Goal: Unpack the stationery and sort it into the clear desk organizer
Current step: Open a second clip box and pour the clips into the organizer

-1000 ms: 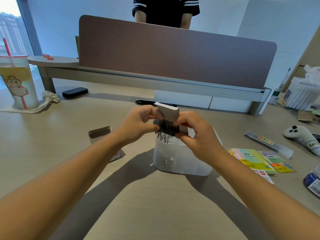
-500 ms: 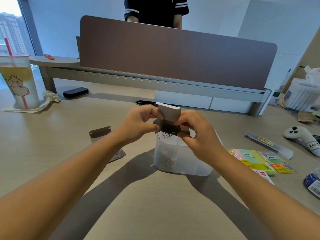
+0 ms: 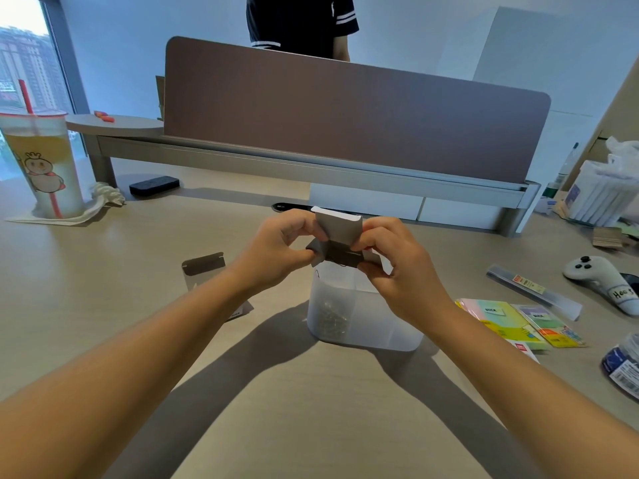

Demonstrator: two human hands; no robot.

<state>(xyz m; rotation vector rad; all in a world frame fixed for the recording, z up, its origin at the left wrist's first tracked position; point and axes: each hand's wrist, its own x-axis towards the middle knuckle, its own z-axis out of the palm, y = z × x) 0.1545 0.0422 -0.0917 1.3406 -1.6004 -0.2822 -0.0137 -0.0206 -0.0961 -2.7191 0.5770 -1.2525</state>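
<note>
My left hand and right hand both pinch the upended paper-clip box over the clear desk organizer, so the clips drop inside.

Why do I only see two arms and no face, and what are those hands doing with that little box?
The camera sits on the person's head and looks down, so you see only their own arms. There is no machine here, just two bare hands. The left hand and the right hand both hold a small white cardboard box, tipped open end down over a clear desk organizer. A pile of paper clips lies in the organizer's left compartment. On the wooden desk, to the right, lie colourful sticky notes, a long clear packet and a white game controller. Far left stands a big drink cup with a red straw. Another person stands behind the brown divider.
</note>
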